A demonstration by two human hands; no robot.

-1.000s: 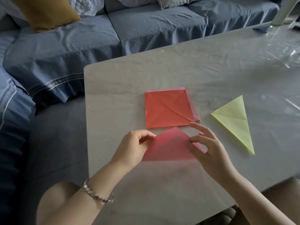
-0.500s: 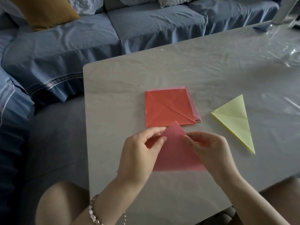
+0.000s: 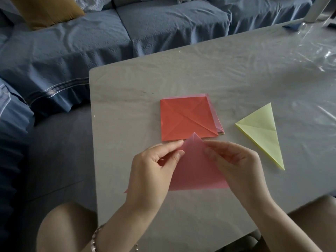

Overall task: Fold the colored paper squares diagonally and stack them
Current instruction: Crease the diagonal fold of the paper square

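A pink paper [image 3: 195, 170] folded into a triangle lies near the table's front, its tip pointing away from me. My left hand [image 3: 154, 170] pinches its left slanted edge between thumb and fingers. My right hand [image 3: 234, 166] pinches the right edge close to the tip. Just beyond the tip sits a stack of unfolded squares [image 3: 187, 119] with a creased red sheet on top. A folded yellow triangle [image 3: 261, 131] lies alone to the right.
The grey table [image 3: 127, 88] is covered with wrinkled clear plastic. A blue sofa [image 3: 91, 42] with a mustard cushion [image 3: 45, 10] runs behind and left of it. A white post [image 3: 314, 10] stands at the far right corner.
Both hands moved inward along the pink triangle toward its tip. The triangle rose slightly, so its tip now overlaps the red sheet's near edge.
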